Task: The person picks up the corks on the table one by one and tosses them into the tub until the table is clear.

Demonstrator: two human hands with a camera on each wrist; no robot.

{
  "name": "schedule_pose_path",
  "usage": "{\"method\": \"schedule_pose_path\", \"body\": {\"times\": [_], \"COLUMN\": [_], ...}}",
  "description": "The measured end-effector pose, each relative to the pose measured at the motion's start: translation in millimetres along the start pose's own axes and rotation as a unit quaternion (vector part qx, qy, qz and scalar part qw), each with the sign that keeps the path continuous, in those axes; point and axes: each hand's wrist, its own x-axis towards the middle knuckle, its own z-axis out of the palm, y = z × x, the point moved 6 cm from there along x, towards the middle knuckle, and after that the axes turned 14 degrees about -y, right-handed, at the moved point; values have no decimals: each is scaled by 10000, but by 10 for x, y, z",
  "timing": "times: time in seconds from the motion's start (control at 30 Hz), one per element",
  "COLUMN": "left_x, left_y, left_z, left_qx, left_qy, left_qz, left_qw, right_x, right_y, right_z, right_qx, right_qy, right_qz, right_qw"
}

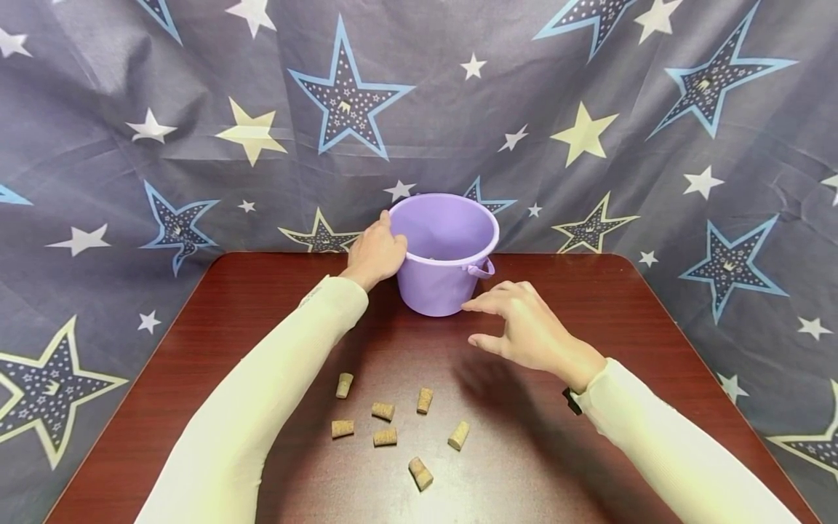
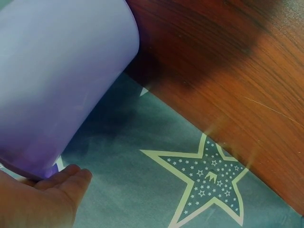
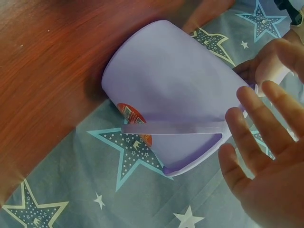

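A purple plastic bucket (image 1: 435,287) stands upright at the table's far edge, its handle (image 1: 482,269) hanging at the right. My left hand (image 1: 377,251) grips the bucket's rim on the left, thumb toward the inside. In the left wrist view, the fingers (image 2: 71,183) curl at the rim. My right hand (image 1: 527,327) is in the air just right of the bucket, apart from it, its fingers spread and holding nothing. Several corks (image 1: 384,437) lie scattered on the table nearer to me, between my forearms. Most of the bucket's bottom inside is hidden.
The dark red-brown wooden table (image 1: 589,306) ends behind the bucket at a grey cloth (image 1: 458,131) with stars, which also hangs at both sides. An orange-red sticker (image 3: 134,121) shows on the bucket's side, partly behind the handle.
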Motion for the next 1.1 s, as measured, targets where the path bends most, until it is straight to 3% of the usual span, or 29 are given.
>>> {"method": "schedule_pose_path", "body": {"times": [0.63,1.1], "left_x": [-14,-25], "left_y": [7,19], "left_z": [-5,-12], "left_qx": [15,2], "left_qy": [-64,-64], "left_qz": [1,-26], "left_qw": [10000,10000], "right_x": [-139,-252], "right_y": [-60,-114], "right_z": [235,405], "right_qx": [90,37], "right_qy": [-815,-1086], "right_qz": [-230,-644], "right_qw": [9964,9920]}}
